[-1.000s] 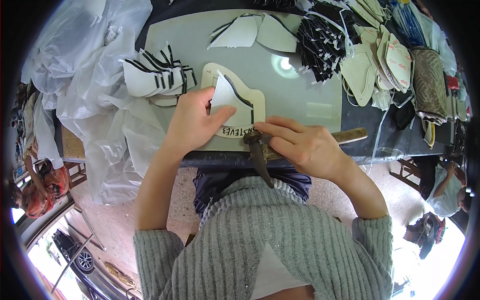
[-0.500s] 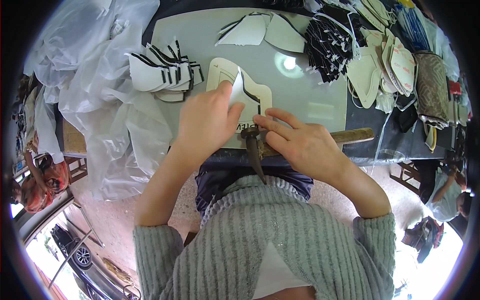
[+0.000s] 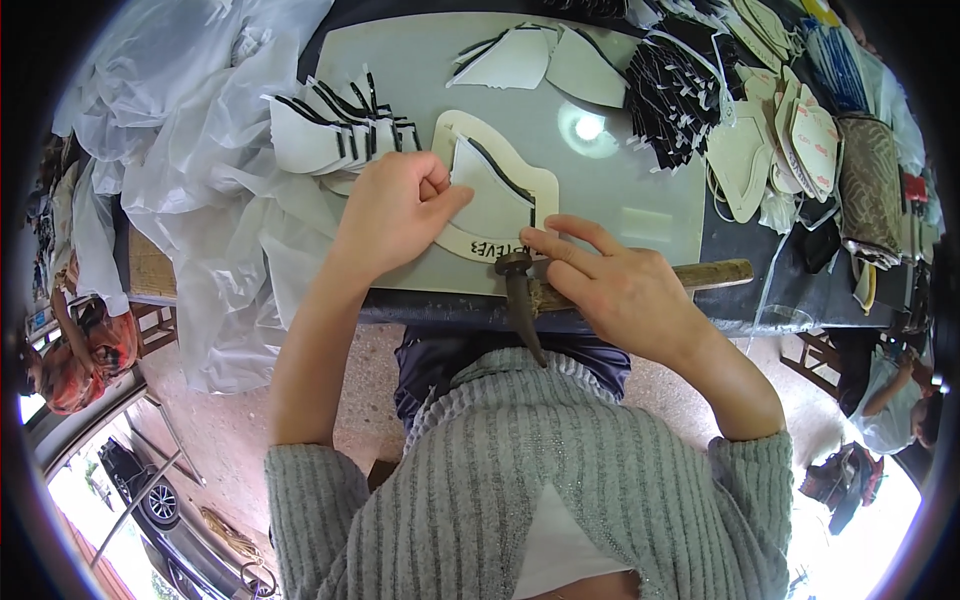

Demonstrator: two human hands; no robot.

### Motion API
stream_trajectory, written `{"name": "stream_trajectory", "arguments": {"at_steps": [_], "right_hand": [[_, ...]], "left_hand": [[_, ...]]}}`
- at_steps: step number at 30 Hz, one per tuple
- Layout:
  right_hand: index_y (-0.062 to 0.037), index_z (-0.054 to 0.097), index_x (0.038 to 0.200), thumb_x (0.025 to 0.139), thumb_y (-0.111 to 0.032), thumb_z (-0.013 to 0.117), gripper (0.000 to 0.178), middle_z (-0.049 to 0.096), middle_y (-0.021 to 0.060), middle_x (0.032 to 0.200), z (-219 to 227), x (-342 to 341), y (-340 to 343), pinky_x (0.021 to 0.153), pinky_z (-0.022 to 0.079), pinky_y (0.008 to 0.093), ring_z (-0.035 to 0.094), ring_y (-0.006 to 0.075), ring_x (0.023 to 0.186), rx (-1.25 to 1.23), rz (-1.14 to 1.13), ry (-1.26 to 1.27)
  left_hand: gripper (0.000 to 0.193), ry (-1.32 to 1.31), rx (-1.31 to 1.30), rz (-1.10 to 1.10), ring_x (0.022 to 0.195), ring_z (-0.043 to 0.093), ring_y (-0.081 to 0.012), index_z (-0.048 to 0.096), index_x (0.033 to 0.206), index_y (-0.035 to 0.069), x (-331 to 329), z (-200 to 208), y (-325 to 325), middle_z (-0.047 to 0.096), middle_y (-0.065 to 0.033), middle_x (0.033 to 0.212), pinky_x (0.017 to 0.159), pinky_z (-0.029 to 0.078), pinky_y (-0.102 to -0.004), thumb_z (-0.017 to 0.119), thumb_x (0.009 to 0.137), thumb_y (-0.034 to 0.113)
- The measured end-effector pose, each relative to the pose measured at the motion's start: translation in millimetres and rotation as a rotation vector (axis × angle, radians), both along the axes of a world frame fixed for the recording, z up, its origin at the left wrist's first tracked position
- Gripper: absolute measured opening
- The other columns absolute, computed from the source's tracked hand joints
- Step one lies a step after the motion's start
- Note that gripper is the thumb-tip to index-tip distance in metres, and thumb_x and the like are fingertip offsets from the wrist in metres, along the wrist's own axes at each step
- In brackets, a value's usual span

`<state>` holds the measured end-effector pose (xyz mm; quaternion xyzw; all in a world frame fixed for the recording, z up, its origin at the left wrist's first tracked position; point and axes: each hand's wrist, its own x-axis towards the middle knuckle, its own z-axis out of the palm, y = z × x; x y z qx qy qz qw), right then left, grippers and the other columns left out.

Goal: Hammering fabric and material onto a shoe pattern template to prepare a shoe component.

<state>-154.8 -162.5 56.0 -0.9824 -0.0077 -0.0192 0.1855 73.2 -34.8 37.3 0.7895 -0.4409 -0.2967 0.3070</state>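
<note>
A white curved piece (image 3: 482, 195) with a black strip along its upper edge lies flat on a cream template (image 3: 545, 185) that has dark lettering at its lower edge. My left hand (image 3: 390, 215) is closed, its thumb and curled fingers at the left edge of the white piece. With index and middle fingers stretched out, my right hand (image 3: 625, 295) touches the lower right corner of the piece. A hammer (image 3: 715, 273) lies under that hand, its wooden handle in the grip of the lower fingers, partly hidden. Its dark metal head hangs over the table's front edge.
A grey board (image 3: 645, 180) lies beneath the work. White black-edged pieces (image 3: 310, 140) are fanned out at left, with two more (image 3: 515, 60) at the back. Clear plastic sheeting (image 3: 210, 190) drapes over the left side. Black strips (image 3: 670, 95) and cream templates (image 3: 745, 155) are piled at right.
The white piece, raised and tilted in my left hand before, now lies flat on the template. My left hand has drawn back to the left; the right still holds the hammer.
</note>
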Motion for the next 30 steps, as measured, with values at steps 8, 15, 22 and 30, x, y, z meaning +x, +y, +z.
{"name": "stream_trajectory", "arguments": {"at_steps": [8,15,22,30], "right_hand": [[-0.0071,0.053,0.085,0.079,-0.006,0.062,0.012,0.056,-0.0046,0.137,4,-3,-10,0.06,0.057,0.0294,0.052,0.0178,0.128,-0.009,0.024,0.061],[-0.0084,0.056,0.093,0.08,-0.005,0.062,0.015,0.056,-0.0064,0.136,11,-3,-17,0.061,0.057,0.0297,0.05,0.0165,0.13,0.016,0.053,0.139],[-0.0057,0.059,0.102,0.078,-0.004,0.064,0.024,0.062,-0.0023,0.127,9,-7,-29,0.064,0.056,0.0306,0.058,0.0202,0.119,0.194,0.066,0.053],[0.001,0.057,0.111,0.097,-0.014,0.055,0.021,0.069,0.0079,0.101,11,3,-18,0.053,0.046,0.0225,0.058,0.0067,0.074,1.047,-0.41,0.1]], "left_hand": [[0.027,0.011,0.166,0.051,0.055,0.063,-0.0213,0.064,0.069,-0.001,-11,11,7,0.064,-0.0112,0.06,0.056,0.048,-0.0321,0.073,0.077,0.022],[0.029,0.081,0.194,0.055,0.058,0.065,-0.0255,0.064,0.067,-0.002,-15,9,12,0.064,-0.0138,0.061,0.059,0.05,-0.0347,0.073,0.077,0.024],[0.032,-0.04,0.014,0.064,0.041,0.05,-0.0108,0.053,0.063,-0.001,-39,5,20,0.056,-0.0064,0.05,0.044,0.038,-0.0295,0.073,0.082,0.016],[0.033,-0.151,-0.061,0.175,0.04,0.048,-0.0212,0.051,0.06,-0.001,-75,-2,24,0.051,-0.0089,0.047,0.044,0.037,-0.0335,0.073,0.079,0.014]]}}
